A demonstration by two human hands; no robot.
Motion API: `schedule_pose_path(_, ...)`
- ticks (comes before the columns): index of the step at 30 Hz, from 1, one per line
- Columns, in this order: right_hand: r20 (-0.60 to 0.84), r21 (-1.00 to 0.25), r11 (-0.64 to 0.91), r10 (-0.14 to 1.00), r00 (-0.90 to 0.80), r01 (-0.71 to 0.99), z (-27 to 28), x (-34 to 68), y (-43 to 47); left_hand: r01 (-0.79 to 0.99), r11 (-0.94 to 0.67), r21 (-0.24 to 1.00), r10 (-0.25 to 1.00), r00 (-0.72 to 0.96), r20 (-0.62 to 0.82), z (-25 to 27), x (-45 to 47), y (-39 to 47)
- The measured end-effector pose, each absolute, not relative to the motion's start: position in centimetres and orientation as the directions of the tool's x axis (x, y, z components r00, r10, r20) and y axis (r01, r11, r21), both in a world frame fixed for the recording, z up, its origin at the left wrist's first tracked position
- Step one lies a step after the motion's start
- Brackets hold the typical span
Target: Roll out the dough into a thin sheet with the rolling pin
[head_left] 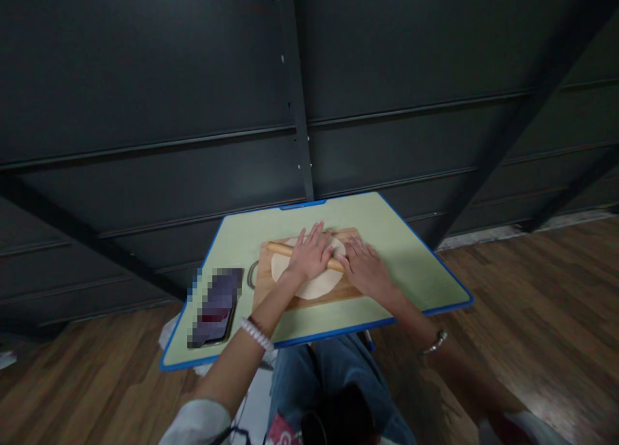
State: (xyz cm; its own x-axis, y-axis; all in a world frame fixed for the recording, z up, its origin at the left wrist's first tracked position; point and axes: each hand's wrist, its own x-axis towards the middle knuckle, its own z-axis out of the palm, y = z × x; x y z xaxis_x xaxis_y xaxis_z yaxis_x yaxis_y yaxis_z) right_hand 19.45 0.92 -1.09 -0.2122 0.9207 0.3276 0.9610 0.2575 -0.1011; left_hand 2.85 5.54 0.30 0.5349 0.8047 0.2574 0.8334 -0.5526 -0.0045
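A wooden rolling pin [279, 248] lies slantwise across a round, thin sheet of dough [314, 286]. My left hand [309, 258] rests palm down over the middle of the pin, its fingers stretched out past it. Over the pin's right end lies my right hand [365, 266], palm down with the fingers extended forward; that end of the pin is hidden beneath it. Under the dough is a wooden cutting board [264, 284], with a metal ring handle [251, 275] at its left side.
The board sits on a small pale green table [411, 264] edged in blue. A phone [217, 306], partly pixelated, lies on the table's left side. Dark panels [193, 109] rise behind the table. Wooden flooring [532, 284] surrounds it, and my legs [329, 367] are under its front edge.
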Motion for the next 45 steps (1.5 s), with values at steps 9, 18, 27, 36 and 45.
schedule_pose_path(9, 0.206, -0.179, 0.252, 0.955, -0.215, 0.951, -0.9, 21.5, 5.8, 0.837, -0.544, 0.059, 0.837, 0.537, 0.108, 0.8, 4.6, 9.1)
schedule_pose_path(18, 0.11, -0.151, 0.208, 0.975, -0.192, 0.966, -0.5, 22.8, 10.2, 0.874, -0.474, 0.107, 0.878, 0.461, 0.126, 0.7, 6.2, 13.1)
schedule_pose_path(27, 0.152, -0.208, 0.234, 0.967, -0.205, 0.95, -0.7, 21.3, 6.5, 0.878, -0.47, 0.088, 0.876, 0.452, 0.168, 0.4, 5.5, 11.9)
schedule_pose_path(36, 0.386, -0.099, 0.256, 0.9, -0.2, 0.962, -0.7, 16.7, -0.9, 0.873, -0.488, 0.014, 0.85, 0.471, 0.236, -0.4, 2.6, 7.6)
schedule_pose_path(45, 0.424, -0.127, 0.302, 0.878, -0.224, 0.945, -2.1, 13.1, -5.6, 0.858, -0.507, 0.082, 0.839, 0.47, 0.275, -0.7, -1.4, 2.3)
